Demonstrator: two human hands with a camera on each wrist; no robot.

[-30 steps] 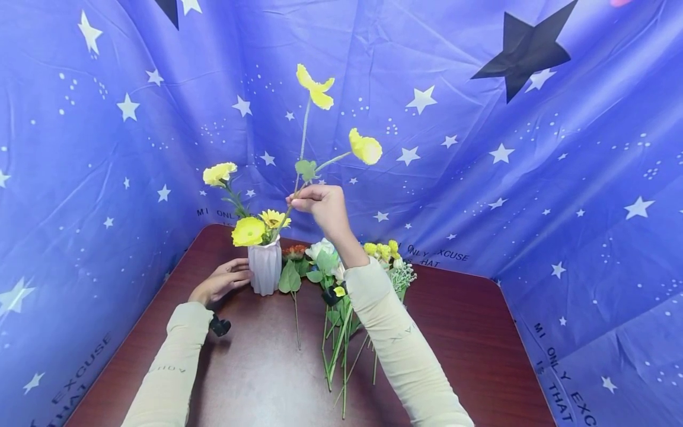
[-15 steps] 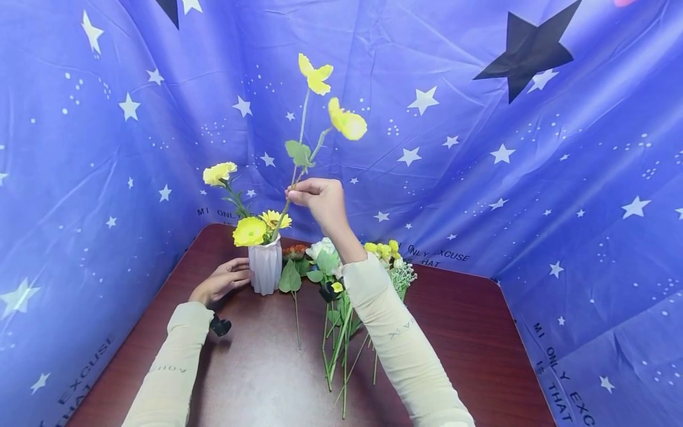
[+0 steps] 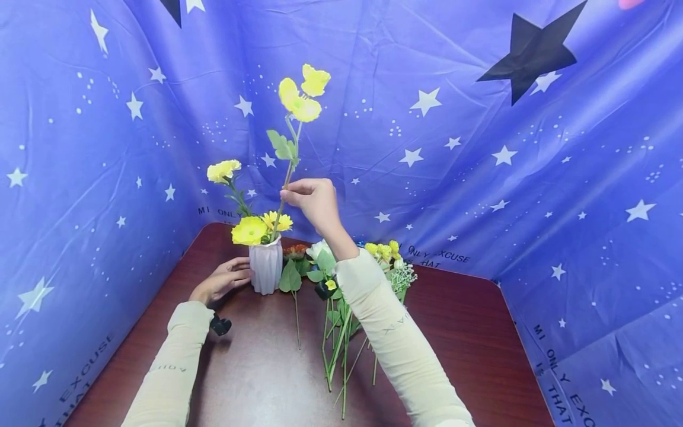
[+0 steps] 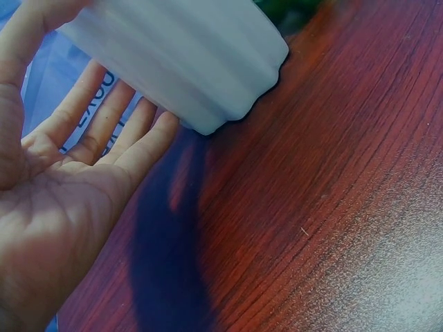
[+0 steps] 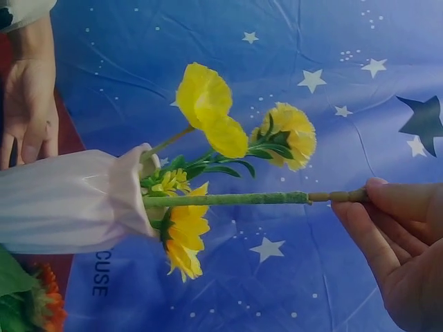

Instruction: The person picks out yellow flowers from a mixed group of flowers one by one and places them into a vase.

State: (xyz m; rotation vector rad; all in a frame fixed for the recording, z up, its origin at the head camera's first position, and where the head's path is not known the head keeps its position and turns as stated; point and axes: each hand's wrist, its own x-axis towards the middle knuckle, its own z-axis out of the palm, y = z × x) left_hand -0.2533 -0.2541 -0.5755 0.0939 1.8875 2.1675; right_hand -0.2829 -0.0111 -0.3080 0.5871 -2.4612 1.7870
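A pale, ribbed vase (image 3: 265,270) stands upright on the table, holding several yellow flowers (image 3: 248,230). My right hand (image 3: 315,201) pinches the stem of a tall yellow flower (image 3: 300,101) with two blooms between thumb and fingertips. In the right wrist view, that green stem (image 5: 228,199) runs down into the vase's mouth, and my fingers grip its thinner brown upper part. My left hand (image 3: 224,280) rests against the vase's left side. The left wrist view shows its fingers (image 4: 149,142) fairly straight, by the lower wall of the vase (image 4: 187,55).
Right of the vase lies an orange flower (image 3: 294,251) with broad green leaves. Beyond it are white flowers (image 3: 320,249), a bunch of small yellow flowers (image 3: 384,251) and several long green stems (image 3: 336,356) on the brown table (image 3: 453,356). A starry blue cloth (image 3: 453,148) surrounds the table.
The two blooms have swung left and come together as the stem turned in my right hand. That hand has shifted slightly left. My left hand stays against the vase.
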